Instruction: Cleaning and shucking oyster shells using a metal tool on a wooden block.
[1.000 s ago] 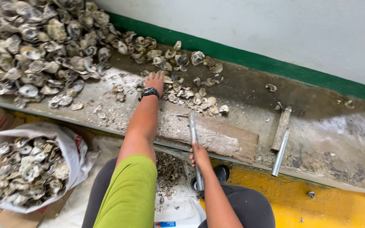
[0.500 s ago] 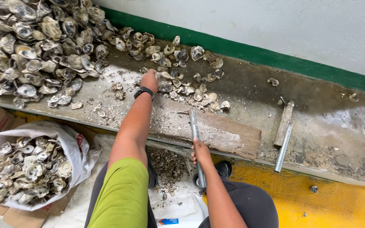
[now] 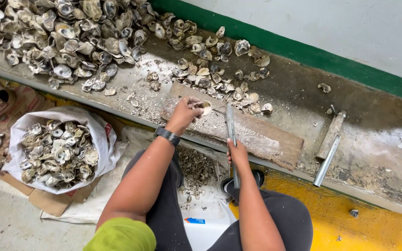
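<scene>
The left hand [image 3: 185, 111] has its fingers curled around a shell [image 3: 204, 107], pinning it on the board [image 3: 266, 139] atop the ledge [image 3: 368, 153]. The right hand [image 3: 237, 152] is wrapped tight around a rod [image 3: 230, 125], whose tip lies just beside the shell. This looks like the positioning step before a strike; the next move calls for a steady shell and a short, aimed blow clear of the fingers. A sack [image 3: 103, 135] of shells sits lower left

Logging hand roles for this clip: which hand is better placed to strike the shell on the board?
Right. The right hand already grips the metal rod, which lies over the wooden board beside the shell. The left hand is busy pinning that shell down.
</scene>
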